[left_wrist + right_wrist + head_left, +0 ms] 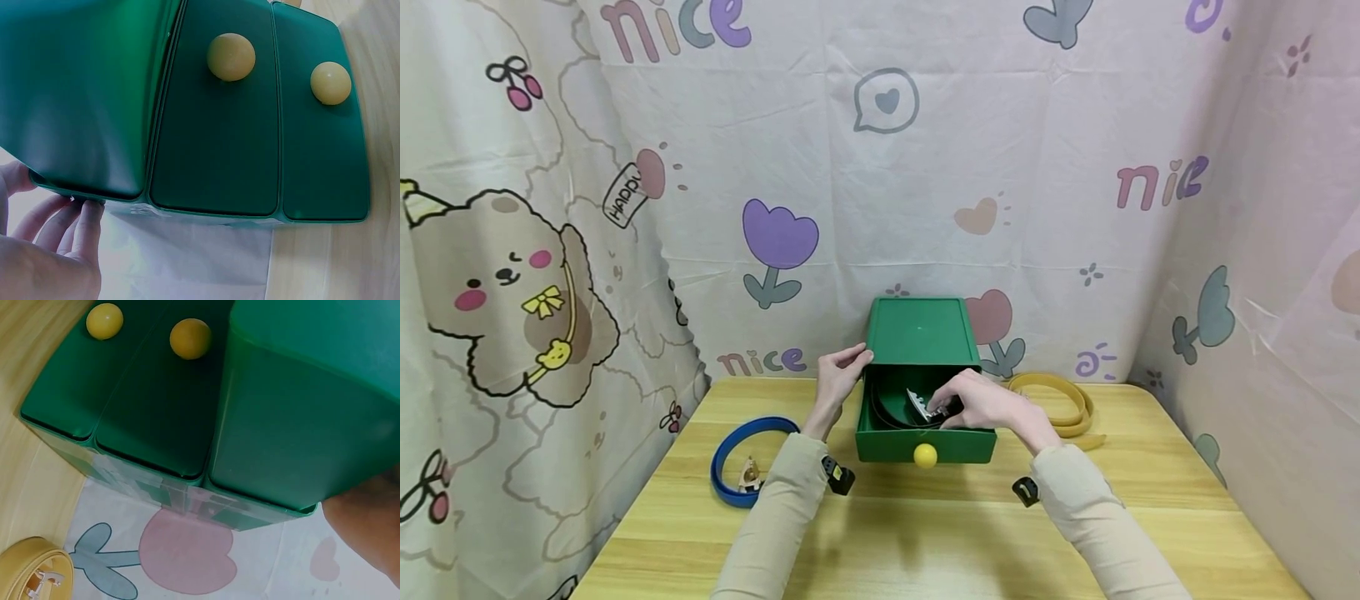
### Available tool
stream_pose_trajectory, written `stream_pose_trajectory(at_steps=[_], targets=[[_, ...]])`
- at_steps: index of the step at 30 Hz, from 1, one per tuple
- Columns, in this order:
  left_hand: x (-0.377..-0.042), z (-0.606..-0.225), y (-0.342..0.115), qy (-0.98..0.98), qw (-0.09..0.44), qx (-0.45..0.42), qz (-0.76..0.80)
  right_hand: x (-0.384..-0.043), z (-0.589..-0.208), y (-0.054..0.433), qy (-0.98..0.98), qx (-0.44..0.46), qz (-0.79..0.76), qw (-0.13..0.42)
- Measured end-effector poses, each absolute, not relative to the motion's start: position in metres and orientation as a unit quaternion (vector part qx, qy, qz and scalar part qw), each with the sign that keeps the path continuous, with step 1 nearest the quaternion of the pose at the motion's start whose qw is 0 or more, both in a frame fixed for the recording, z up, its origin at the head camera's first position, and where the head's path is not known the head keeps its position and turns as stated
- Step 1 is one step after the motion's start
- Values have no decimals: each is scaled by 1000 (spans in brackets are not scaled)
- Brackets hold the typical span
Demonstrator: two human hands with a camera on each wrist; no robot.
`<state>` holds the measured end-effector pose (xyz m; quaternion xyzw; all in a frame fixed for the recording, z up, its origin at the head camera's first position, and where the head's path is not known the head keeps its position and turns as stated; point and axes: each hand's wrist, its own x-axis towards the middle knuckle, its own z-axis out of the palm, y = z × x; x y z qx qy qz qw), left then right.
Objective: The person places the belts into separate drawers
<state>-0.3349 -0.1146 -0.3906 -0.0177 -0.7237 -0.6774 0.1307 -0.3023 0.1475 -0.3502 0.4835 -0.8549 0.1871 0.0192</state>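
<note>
A green drawer cabinet stands at the back of the table, its top drawer pulled out by a yellow knob. Inside lies a coiled black belt with a silver buckle. My right hand reaches over the drawer's right side and pinches the belt by its buckle; the fingertips are partly hidden. In the right wrist view, only part of that hand shows beside the drawer. My left hand touches the cabinet's upper left side, fingers lying against its edge.
Left of the cabinet lies a coiled blue belt with a gold-toned buckle. On the right is a coiled yellow belt. Two lower drawers are closed. Behind the table hangs a printed curtain.
</note>
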Motion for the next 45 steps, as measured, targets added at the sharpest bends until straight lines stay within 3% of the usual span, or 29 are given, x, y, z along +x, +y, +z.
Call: stream_pose_trajectory(at_steps=[10, 17, 24, 36, 45], targets=[[-336, -390, -115, -723, 129, -16, -678, -302, -359, 156, -845, 487, 205, 83], [-336, -391, -114, -723, 129, -15, -679, -298, -368, 162, -827, 466, 297, 104], [-336, -390, -114, -726, 129, -12, -676, -280, -373, 163, -815, 372, 427, 124], [-334, -390, -114, -726, 131, -13, -675, -250, -400, 137, -693, 347, 467, 426], [-335, -392, -114, -729, 131, -17, -672, -242, -415, 127, -601, 377, 439, 551]])
